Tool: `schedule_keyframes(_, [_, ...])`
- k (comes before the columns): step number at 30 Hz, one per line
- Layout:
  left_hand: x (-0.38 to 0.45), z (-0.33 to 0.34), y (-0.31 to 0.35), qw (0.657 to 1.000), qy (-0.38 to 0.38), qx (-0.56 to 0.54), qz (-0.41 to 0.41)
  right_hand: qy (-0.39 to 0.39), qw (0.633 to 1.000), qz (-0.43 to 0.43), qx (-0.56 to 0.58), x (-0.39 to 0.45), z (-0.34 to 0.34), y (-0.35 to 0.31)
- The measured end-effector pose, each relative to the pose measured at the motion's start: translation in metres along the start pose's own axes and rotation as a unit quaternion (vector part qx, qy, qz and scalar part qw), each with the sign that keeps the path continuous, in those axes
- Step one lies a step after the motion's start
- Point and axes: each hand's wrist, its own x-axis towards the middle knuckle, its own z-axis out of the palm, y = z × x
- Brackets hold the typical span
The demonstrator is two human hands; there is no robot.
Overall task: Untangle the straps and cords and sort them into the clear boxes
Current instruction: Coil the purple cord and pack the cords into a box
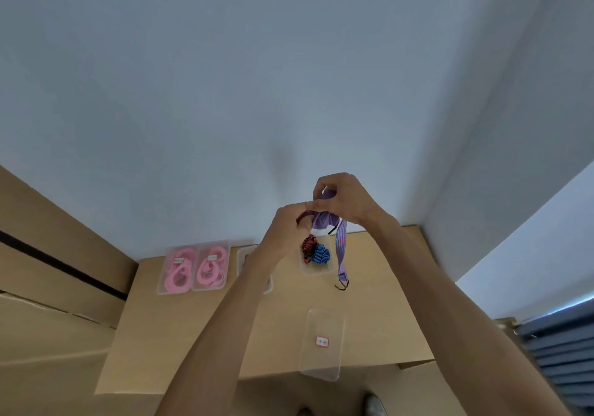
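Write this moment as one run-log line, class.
left hand: grip on purple strap | right hand: grip on strap top | hook end hangs over table

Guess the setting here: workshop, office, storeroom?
Probably a makeshift sorting station in a plain room: a cardboard box top serves as the table, more cardboard cartons stand beside it, and labelled clear boxes sit against a bare white wall.

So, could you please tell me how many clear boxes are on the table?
5: two hold pink straps at far left, one is behind the left forearm, one holds red and blue cords, and one sits near the front edge.
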Motion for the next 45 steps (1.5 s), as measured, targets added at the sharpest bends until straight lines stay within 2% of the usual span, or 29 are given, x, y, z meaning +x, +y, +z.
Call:
schedule_keyframes(4, [0.003,-0.004,0.014,0.998,-0.028,-0.032,0.037,0.076,0.986,0.01,0.146,-0.005,-0.017,0.008])
schedule_keyframes(6, [0.003,-0.005,0.022,0.996,-0.025,-0.051,0.063,0.089,0.974,0.025,0.205,-0.004,-0.023,0.014])
schedule_keyframes(10, [0.003,0.002,0.031,0.991,0.002,-0.111,0.069,0.069,0.945,0.071,0.313,-0.007,-0.019,0.026])
schedule_keyframes(14, [0.006,0.007,0.033,0.974,0.047,-0.22,0.016,0.054,0.889,0.162,0.424,-0.015,0.006,0.028])
schedule_keyframes(16, [0.008,0.008,0.033,0.967,0.041,-0.252,0.001,0.037,0.858,0.193,0.475,-0.018,0.01,0.028])
schedule_keyframes(18, [0.007,0.006,0.031,0.96,0.015,-0.28,-0.007,0.012,0.842,0.189,0.505,-0.017,0.008,0.025])
schedule_keyframes(21, [0.011,0.0,0.027,0.958,-0.008,-0.284,-0.032,0.005,0.858,0.2,0.472,-0.013,0.008,0.019])
schedule_keyframes(23, [0.015,-0.001,0.024,0.958,0.005,-0.282,-0.044,-0.004,0.872,0.216,0.438,-0.012,0.013,0.018])
schedule_keyframes(28, [0.021,0.003,0.019,0.952,0.081,-0.287,-0.069,-0.035,0.89,0.24,0.386,-0.008,0.018,0.016])
schedule_keyframes(31, [0.029,0.003,0.014,0.937,0.174,-0.288,-0.092,-0.073,0.898,0.237,0.363,-0.012,0.018,0.013])
schedule_keyframes(33, [0.035,0.001,0.01,0.934,0.219,-0.264,-0.101,-0.091,0.911,0.211,0.342,-0.016,0.021,0.01])
schedule_keyframes(35, [0.038,0.002,0.006,0.947,0.229,-0.202,-0.097,-0.097,0.933,0.194,0.287,-0.015,0.021,0.004])
schedule_keyframes(38, [0.038,0.002,0.001,0.967,0.222,-0.095,-0.086,-0.074,0.97,0.163,0.164,-0.009,0.012,-0.001])
schedule_keyframes(41, [0.04,-0.001,-0.002,0.975,0.203,-0.05,-0.077,-0.032,0.988,0.125,0.084,-0.003,-0.001,-0.001])
schedule_keyframes(45, [0.042,-0.007,-0.006,0.977,0.199,-0.031,-0.062,0.027,0.991,0.094,0.092,0.0,0.003,0.0])
